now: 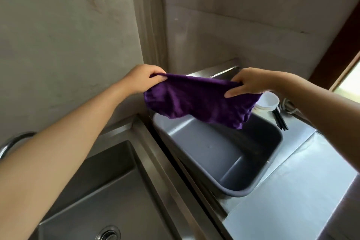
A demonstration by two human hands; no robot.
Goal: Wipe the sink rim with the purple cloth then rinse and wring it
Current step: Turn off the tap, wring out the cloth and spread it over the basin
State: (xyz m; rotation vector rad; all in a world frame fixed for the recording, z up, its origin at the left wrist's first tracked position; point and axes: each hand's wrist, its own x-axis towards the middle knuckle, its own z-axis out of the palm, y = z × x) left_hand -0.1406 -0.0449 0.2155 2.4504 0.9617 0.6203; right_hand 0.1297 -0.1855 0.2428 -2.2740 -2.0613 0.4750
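Stretched in mid-air between left hand and right hand, fingers of both pinching its upper corners: soft purple cloth, hanging above the grey rectangular plastic tub on the steel counter, beside the stainless-steel sink.

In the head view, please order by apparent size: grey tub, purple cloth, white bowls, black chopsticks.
grey tub
purple cloth
white bowls
black chopsticks
Bowls are partly hidden, so the last two are unsure.

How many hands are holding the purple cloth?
2. The left hand pinches the purple cloth at its upper left corner. The right hand pinches its upper right corner. The cloth hangs stretched between them above the grey tub.
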